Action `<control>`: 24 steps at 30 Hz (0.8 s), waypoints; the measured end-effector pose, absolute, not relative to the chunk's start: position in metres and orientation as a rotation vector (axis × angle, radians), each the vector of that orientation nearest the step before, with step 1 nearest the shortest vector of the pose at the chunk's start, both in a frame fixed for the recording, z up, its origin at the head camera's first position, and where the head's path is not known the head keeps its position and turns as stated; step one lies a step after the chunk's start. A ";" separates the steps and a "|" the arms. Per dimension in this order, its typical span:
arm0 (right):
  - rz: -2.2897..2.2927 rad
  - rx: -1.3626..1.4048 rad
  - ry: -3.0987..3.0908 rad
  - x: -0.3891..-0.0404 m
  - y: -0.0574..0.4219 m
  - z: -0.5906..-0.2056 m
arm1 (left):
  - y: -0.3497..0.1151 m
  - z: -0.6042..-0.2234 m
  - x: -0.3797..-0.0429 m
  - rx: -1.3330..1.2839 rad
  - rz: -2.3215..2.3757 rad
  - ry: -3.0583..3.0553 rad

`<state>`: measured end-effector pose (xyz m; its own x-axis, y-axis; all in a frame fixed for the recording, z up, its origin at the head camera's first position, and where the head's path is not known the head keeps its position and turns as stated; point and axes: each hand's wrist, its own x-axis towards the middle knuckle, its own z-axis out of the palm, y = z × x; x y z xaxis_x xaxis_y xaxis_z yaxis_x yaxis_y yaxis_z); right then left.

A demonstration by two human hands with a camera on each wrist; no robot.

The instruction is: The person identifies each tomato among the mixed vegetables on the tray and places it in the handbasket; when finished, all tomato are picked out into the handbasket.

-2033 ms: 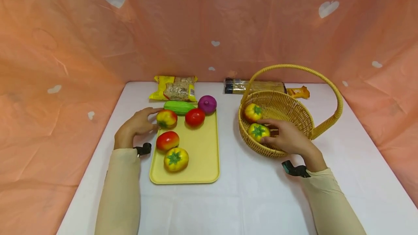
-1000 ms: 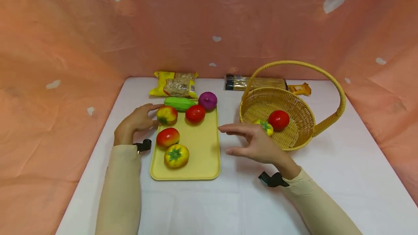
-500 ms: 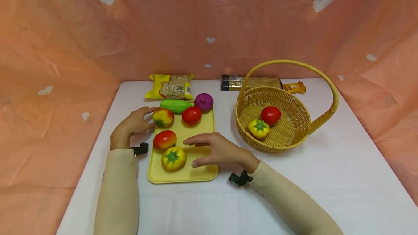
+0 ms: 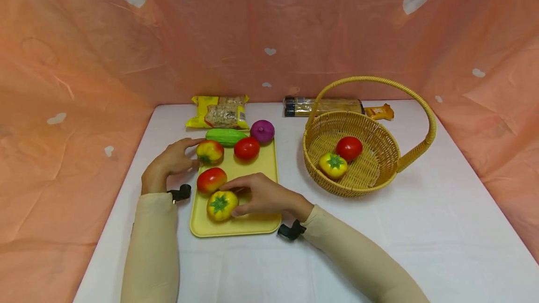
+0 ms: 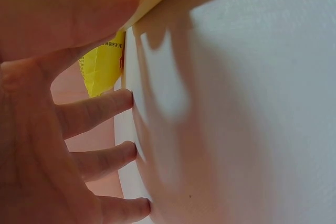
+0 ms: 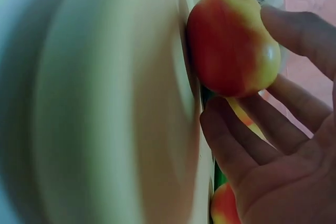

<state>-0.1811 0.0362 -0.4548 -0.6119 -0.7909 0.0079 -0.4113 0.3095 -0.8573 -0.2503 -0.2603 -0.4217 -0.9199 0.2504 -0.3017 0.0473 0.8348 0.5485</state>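
Note:
On the yellow tray (image 4: 257, 223), my right hand (image 4: 265, 195) has its thumb and fingers around a yellow-and-red tomato (image 4: 220, 205) with a green star-shaped top. The right wrist view shows the thumb against one side of this tomato (image 6: 231, 40) and fingers on the other. My left hand (image 4: 171, 160) lies at the tray's left edge, beside another yellow-and-red tomato (image 4: 210, 151). In the left wrist view, its fingers (image 5: 100, 111) are spread, tips down at the white table. A reddish tomato (image 4: 211, 180) and a red tomato (image 4: 246, 149) also lie on the tray.
A green cucumber-like vegetable (image 4: 225, 137) and a purple onion (image 4: 263, 132) sit at the tray's far end. Right of it stands a wicker basket (image 4: 375, 125) with a tall handle, containing a red tomato (image 4: 349, 148) and a yellow one (image 4: 333, 166). Packaged goods (image 4: 223, 112) lie behind.
My right hand has let go of a tomato in the basket and moved left across to the tray, where its fingers now surround the yellow-and-red tomato. My left hand has stayed put.

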 end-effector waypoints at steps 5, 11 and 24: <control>-1.213 -1.070 2.195 -0.181 0.030 -0.456 | -0.261 -0.422 -0.251 0.225 0.777 2.650; -1.157 -1.092 2.231 -0.180 0.030 -0.453 | -0.261 -0.422 -0.252 0.221 0.775 2.647; -1.075 -1.130 2.269 -0.177 0.037 -0.449 | -0.261 -0.422 -0.251 0.221 0.787 2.645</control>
